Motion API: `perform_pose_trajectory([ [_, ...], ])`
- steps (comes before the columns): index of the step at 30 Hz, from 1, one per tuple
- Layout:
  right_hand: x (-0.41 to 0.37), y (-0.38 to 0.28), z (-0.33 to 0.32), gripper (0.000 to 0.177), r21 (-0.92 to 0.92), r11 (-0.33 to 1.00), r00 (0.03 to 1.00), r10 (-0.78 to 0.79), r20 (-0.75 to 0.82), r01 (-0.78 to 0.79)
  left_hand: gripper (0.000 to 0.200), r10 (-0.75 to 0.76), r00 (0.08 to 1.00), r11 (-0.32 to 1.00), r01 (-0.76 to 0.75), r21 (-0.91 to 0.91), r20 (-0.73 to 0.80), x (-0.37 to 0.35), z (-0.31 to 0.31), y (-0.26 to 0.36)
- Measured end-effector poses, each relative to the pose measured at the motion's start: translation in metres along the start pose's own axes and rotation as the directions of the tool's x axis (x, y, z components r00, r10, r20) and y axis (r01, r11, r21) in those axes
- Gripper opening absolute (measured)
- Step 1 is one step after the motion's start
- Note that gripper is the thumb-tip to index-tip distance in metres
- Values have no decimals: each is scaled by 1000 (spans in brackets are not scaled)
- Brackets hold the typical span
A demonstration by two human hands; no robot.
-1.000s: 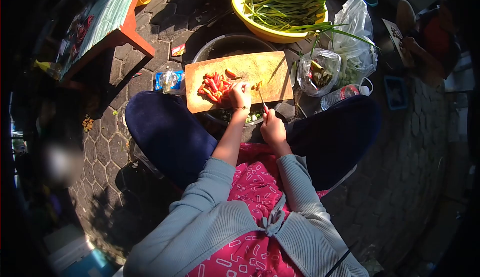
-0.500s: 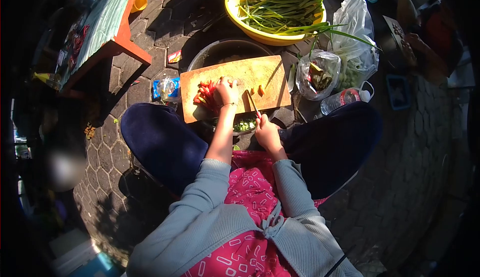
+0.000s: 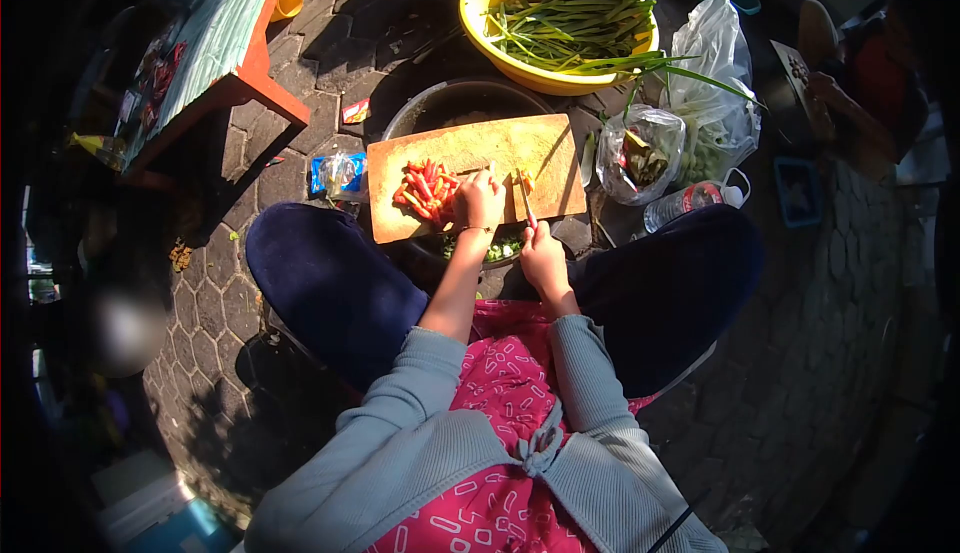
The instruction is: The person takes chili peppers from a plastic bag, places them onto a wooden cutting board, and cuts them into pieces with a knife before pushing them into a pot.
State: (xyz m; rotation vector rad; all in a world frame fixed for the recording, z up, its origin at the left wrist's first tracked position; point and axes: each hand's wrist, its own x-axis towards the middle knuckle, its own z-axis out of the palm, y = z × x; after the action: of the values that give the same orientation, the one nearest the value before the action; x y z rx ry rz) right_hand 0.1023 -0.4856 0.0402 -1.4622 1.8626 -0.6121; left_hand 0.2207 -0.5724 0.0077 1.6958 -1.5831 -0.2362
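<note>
A wooden cutting board [image 3: 390, 215] lies across a dark round basin [image 3: 405, 118]. Several red chilies [image 3: 428, 190] are piled on its left half. My left hand [image 3: 480, 198] rests on the board just right of the pile, fingers closed around something too small to make out. My right hand [image 3: 543, 256] grips the handle of a knife [image 3: 527, 202], its blade pointing up the board. Small yellowish-orange pieces [image 3: 524, 179] lie beside the blade. Chopped green pieces [image 3: 503, 250] show in the basin below the board's front edge.
A yellow basin [image 3: 474, 15] of long green leaves stands behind the board. Plastic bags [image 3: 715, 63] and a clear bottle [image 3: 680, 203] are at the right. A red-framed bench [image 3: 262, 88] stands at the left. Another person's hand [image 3: 835, 93] is at the far right.
My left hand has moved right, away from the chili pile and closer to the knife. The knife has shifted slightly right and now lies by the small pieces. The view has shifted slightly.
</note>
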Motion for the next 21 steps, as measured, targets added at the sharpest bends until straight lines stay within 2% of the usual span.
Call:
perform_pose_trajectory([
  [1, 0, 0, 1, 20, -10, 1000, 999, -25, -25, 24, 10, 49, 998, 998, -51, 36, 50, -5, -10, 15],
  [2, -1, -4, -2, 20, -13, 1000, 999, -27, -24, 27, 12, -59, 985, 998, 54, 36, 165, -13, -10, 20],
  [4, -1, -11, -7, 20, -96, 994, 998, -64, -30, 61, 13, -30, 986, 1000, 29, 6, 164, -20, -2, 14],
  [10, -1, -10, -3, 19, -134, 976, 982, -178, -57, 169, 13, 3, 983, 999, 5, -43, 184, -24, -8, 18],
  [21, 1, -11, 1, 16, -149, 981, 989, -132, -61, 122, 8, 28, 993, 988, -11, -152, 112, -29, -10, 24],
])
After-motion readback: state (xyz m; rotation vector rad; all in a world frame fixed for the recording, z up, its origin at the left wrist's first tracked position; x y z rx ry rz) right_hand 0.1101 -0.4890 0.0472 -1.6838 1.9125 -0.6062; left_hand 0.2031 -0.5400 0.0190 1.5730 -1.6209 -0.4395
